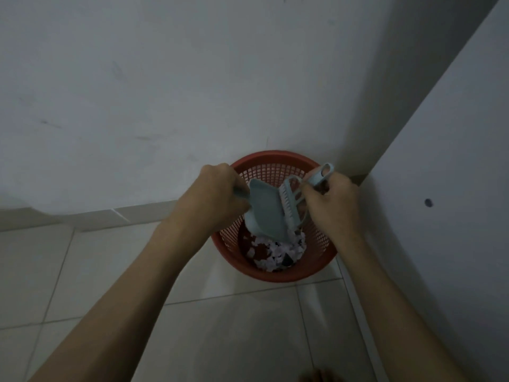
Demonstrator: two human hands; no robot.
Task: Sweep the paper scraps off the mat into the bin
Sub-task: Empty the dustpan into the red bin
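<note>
Over the red bin [275,274], the left hand [217,188] clenches the tilted dustpan [265,213] while the right hand [333,199] grasps the brush [289,205] against its lip. Paper scraps [275,253] lie inside the bin. Emptying looks nearly done; next, brush out any remaining scraps.

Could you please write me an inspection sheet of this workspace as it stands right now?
Surface: pale tiled floor; the mat is not in view.
Job's things: red mesh bin stands in the wall corner, paper scraps at its bottom; blue dustpan is tipped over it, small brush against the pan's edge.
Clutter: nothing seen on the floor.
Grippers: left hand holds the dustpan handle; right hand holds the brush handle.
Cables: nothing seen.
Surroundings: grey scuffed wall; white panel on the right.
</note>
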